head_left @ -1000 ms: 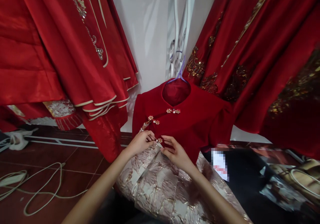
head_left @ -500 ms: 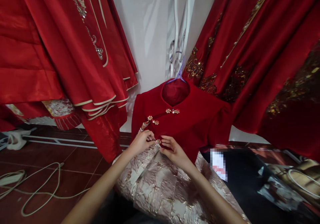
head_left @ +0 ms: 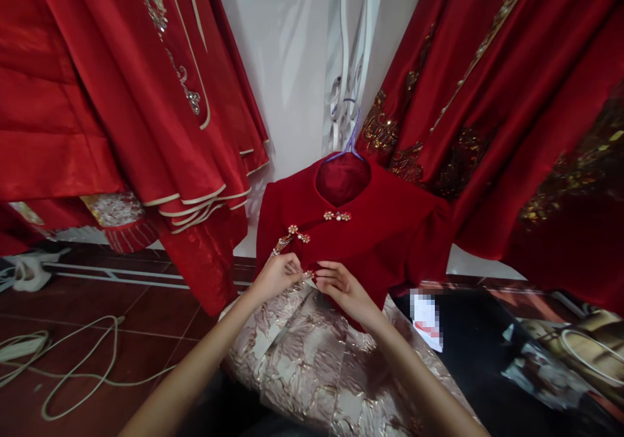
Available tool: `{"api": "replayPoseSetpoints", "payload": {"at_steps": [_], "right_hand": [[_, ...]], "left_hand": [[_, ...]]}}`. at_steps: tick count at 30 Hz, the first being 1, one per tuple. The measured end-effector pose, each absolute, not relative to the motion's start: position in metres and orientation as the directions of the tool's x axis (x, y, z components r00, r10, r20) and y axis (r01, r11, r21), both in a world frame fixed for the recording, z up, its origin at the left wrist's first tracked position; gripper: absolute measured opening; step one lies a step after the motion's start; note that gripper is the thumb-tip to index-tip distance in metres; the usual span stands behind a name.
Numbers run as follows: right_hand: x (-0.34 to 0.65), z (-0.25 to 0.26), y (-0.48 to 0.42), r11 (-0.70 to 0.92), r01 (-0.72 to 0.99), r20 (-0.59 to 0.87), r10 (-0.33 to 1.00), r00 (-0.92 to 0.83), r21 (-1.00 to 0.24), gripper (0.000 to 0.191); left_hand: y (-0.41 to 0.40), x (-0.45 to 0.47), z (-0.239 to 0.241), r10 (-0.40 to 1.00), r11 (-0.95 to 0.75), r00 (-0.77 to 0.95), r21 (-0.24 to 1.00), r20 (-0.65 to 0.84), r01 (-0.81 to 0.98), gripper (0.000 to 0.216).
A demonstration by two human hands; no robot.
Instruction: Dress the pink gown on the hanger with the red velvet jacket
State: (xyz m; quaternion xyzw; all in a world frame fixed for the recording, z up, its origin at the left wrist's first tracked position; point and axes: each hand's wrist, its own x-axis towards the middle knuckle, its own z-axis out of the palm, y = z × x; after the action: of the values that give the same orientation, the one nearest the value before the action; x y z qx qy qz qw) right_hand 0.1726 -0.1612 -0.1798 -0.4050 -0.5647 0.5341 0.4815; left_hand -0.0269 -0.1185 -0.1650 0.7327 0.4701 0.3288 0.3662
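Observation:
A red short-sleeved dress (head_left: 370,248) with a patterned pale pink-and-gold skirt (head_left: 316,352) hangs on a purple hanger (head_left: 351,145). Flower-shaped beaded clasps run down its front: an upper clasp (head_left: 337,216), a middle clasp (head_left: 299,234) and a lower clasp (head_left: 309,274) at the waist. My left hand (head_left: 279,276) pinches the front just left of the lower clasp; its fingertips partly hide what they grip. To the right of that clasp is my right hand (head_left: 344,289), fingers bent but apart from the thumb, close against the cloth.
Red gowns (head_left: 195,157) hang at left, and gold-sequinned red gowns (head_left: 487,118) at right. White metal stand parts (head_left: 348,53) rise behind the dress. A pale cable (head_left: 114,352) loops on the tiled floor. A black surface (head_left: 468,346) with plastic-wrapped items (head_left: 541,365) lies at right.
My right hand has shifted slightly right, away from the lower clasp, with its fingers a little more parted. My left hand has stayed nearly still at the same spot.

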Motion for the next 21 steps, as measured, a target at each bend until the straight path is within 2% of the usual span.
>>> {"api": "replayPoseSetpoints", "payload": {"at_steps": [3, 8, 17, 21], "right_hand": [[0.177, -0.177, -0.159, 0.109, -0.085, 0.124, 0.972, -0.201, -0.99, 0.039], [0.175, -0.185, -0.159, 0.111, -0.032, 0.115, 0.975, -0.188, -0.993, 0.043], [0.172, -0.188, -0.159, 0.13, -0.048, 0.138, 0.967, -0.214, -0.99, 0.041], [0.173, -0.184, -0.16, 0.117, -0.042, 0.124, 0.97, -0.21, -0.992, 0.041]], "left_hand": [[-0.12, -0.026, -0.162, 0.928, -0.302, 0.341, 0.842, 0.152, 0.448, 0.015], [-0.122, -0.024, -0.16, 0.929, -0.307, 0.337, 0.829, 0.154, 0.468, 0.015], [-0.122, -0.02, -0.161, 0.94, -0.276, 0.301, 0.872, 0.158, 0.405, 0.017], [-0.123, -0.019, -0.157, 0.934, -0.15, 0.356, 0.946, 0.039, 0.287, 0.022]]}}
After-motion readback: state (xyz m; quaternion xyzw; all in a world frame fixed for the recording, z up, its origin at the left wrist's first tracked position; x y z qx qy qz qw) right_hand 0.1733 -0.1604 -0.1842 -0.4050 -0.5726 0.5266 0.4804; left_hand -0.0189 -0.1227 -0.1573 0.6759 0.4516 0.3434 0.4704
